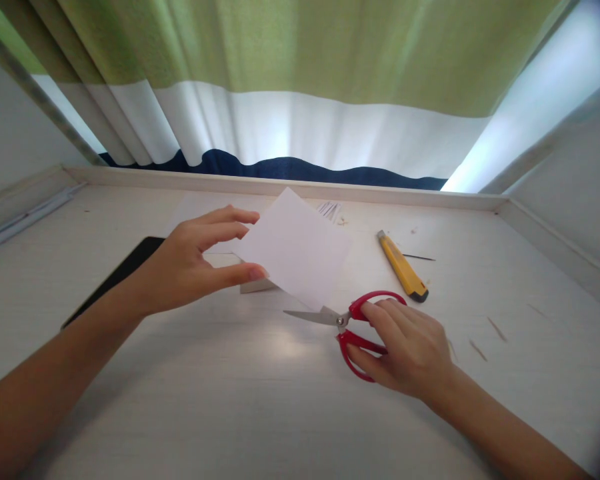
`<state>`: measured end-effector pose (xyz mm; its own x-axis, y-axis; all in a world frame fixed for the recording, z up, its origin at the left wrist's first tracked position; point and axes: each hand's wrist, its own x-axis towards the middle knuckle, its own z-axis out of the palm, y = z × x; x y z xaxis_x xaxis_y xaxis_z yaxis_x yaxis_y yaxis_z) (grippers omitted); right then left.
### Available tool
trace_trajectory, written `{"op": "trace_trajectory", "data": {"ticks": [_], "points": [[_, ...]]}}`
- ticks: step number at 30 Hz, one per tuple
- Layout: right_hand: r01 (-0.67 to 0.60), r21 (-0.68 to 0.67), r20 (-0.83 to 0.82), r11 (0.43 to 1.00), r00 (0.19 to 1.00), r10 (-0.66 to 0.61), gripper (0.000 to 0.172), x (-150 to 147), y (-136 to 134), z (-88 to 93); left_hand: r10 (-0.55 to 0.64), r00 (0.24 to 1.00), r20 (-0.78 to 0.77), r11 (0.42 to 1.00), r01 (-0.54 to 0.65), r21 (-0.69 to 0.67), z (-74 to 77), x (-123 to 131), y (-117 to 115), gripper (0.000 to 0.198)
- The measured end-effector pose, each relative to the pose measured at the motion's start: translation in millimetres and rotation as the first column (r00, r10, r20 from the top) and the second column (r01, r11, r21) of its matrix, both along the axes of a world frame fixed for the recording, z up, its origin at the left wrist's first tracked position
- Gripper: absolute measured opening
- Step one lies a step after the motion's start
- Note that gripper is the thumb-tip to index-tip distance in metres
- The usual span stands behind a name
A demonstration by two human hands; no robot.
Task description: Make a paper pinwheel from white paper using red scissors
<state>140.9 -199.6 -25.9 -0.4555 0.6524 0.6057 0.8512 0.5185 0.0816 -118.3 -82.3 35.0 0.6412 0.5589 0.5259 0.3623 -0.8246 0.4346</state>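
A white sheet of paper (297, 248) is held up over the desk, its left corner between the thumb and fingers of my left hand (195, 260). My right hand (407, 343) grips a pair of scissors (340, 321) by its red handles, fingers through the loops. The metal blades point left, and the paper's lower corner meets them near the pivot. How far the blades are apart is hard to tell. Behind the paper, partly hidden, a small pale block-like thing (255, 287) lies on the desk.
A yellow box cutter (401, 267) lies right of the paper, with a thin dark stick (421, 257) beside it. Thin wood slivers (497, 329) are scattered at the right. A black flat object (125, 273) sits behind my left arm. The desk's raised rim (405, 193) runs below a curtain (330, 60).
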Motion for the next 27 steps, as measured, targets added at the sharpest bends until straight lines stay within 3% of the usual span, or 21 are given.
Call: {"op": "trace_trajectory", "data": {"ticks": [4,7,10,13,15,18,21,23,24,25,27], "points": [[0.035,0.029,0.061,0.999,0.997,-0.037,0.025,0.6,1.3,0.8,-0.110,0.983,-0.147,0.994,0.106,-0.030,7.4,-5.2,-3.2,0.021],[0.009,0.008,0.091,1.000,0.996,-0.010,0.024,0.6,1.9,1.6,-0.158,0.968,-0.197,0.965,0.110,-0.236,9.1,-5.5,-6.7,0.024],[-0.021,-0.040,0.090,0.999,0.996,0.024,0.023,0.3,1.7,2.2,-0.178,0.969,-0.172,0.894,0.086,-0.439,7.2,-2.5,-9.9,0.019],[-0.047,-0.200,0.009,0.979,0.999,0.049,0.022,-0.6,0.5,4.2,-0.129,0.989,-0.070,0.805,0.064,-0.590,4.0,1.5,-13.0,0.011],[-0.088,-0.382,-0.103,0.920,0.993,0.053,0.022,-1.6,-0.8,7.3,-0.086,0.996,0.002,0.753,0.066,-0.654,2.2,3.2,-15.1,0.009],[-0.195,-0.669,-0.305,0.717,0.952,-0.025,0.022,-2.9,-2.6,12.9,-0.010,0.995,0.104,0.653,0.085,-0.753,-0.1,3.7,-17.1,0.013],[-0.439,-0.817,-0.528,0.374,0.830,-0.179,0.019,-2.6,-2.8,15.1,0.054,0.983,0.177,0.549,0.119,-0.828,-2.0,3.8,-17.2,0.020],[-0.638,-0.758,-0.648,0.138,0.710,-0.274,0.028,-1.4,-1.9,13.3,0.071,0.984,0.164,0.510,0.106,-0.854,-2.3,4.8,-17.0,0.022],[-0.711,-0.701,-0.687,0.048,0.657,-0.309,0.034,-0.6,-1.3,11.7,0.080,0.986,0.149,0.494,0.091,-0.865,-2.0,5.7,-17.1,0.022],[-0.759,-0.651,-0.713,-0.017,0.618,-0.331,0.040,0.2,-0.7,9.7,0.087,0.987,0.134,0.478,0.077,-0.875,-1.4,6.8,-17.5,0.022],[-0.806,-0.584,-0.738,-0.094,0.575,-0.353,0.046,1.4,-0.1,5.7,0.093,0.990,0.107,0.437,0.056,-0.898,0.0,9.3,-18.5,0.023]]}}
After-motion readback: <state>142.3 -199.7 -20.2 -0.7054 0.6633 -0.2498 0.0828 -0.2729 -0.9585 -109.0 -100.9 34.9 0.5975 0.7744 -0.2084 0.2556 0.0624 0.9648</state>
